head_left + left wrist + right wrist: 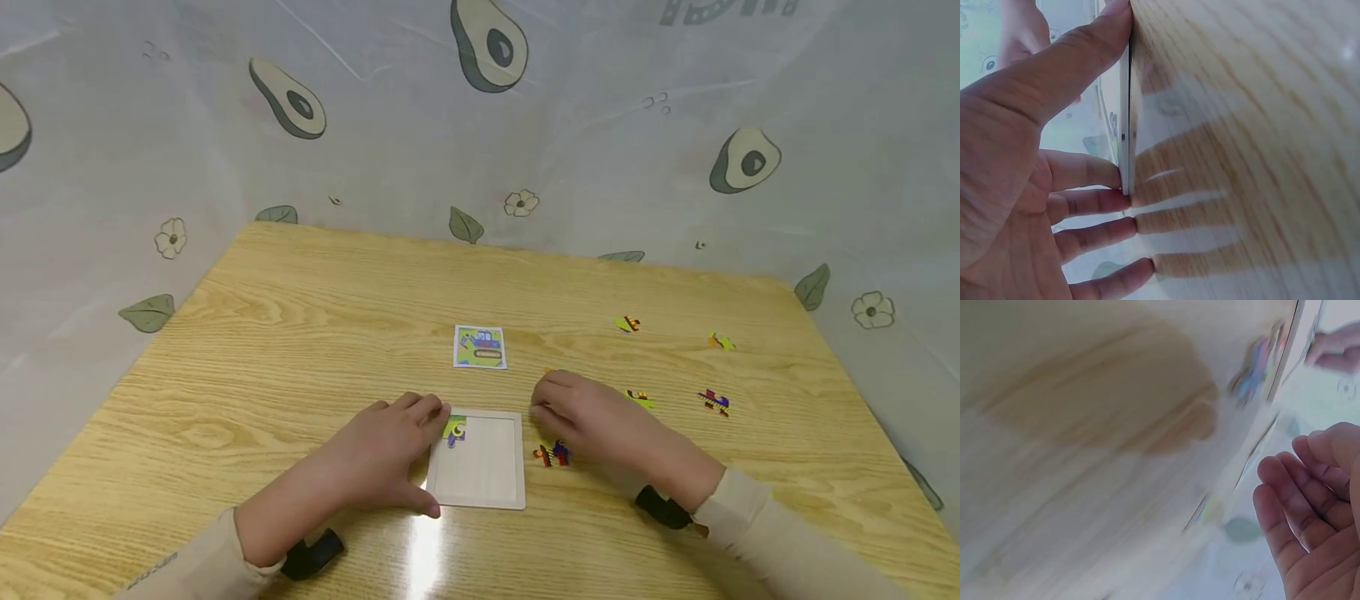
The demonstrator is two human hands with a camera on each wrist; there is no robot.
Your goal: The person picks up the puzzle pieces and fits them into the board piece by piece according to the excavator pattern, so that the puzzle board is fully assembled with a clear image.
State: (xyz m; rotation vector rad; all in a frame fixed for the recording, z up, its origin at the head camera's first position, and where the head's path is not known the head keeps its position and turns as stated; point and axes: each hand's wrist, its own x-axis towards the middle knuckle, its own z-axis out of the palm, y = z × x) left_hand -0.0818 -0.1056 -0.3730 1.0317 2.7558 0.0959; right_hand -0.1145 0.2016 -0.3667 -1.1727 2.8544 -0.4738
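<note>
A pale square wooden puzzle tray [522,462] lies on the table, a green and purple jigsaw piece [456,428] in its upper left corner. My left hand [390,454] rests along the tray's left side. Its thumb touches the lower left corner and the index finger the upper left; the fingers are fairly straight. Over the table just right of the tray is my right hand [588,417], its fingers loosely bent. In the right wrist view no piece shows in its fingers [1282,519]. Below it lies a dark striped jigsaw piece [552,453]; another piece [553,369] is partly hidden behind it.
A small printed picture card [480,347] of a blue digger lies beyond the tray. Loose jigsaw pieces lie to the right: a striped purple piece [714,402], a green piece [640,398], a yellow-green piece [722,341] and another piece [628,323]. A patterned curtain [390,125] hangs behind the table.
</note>
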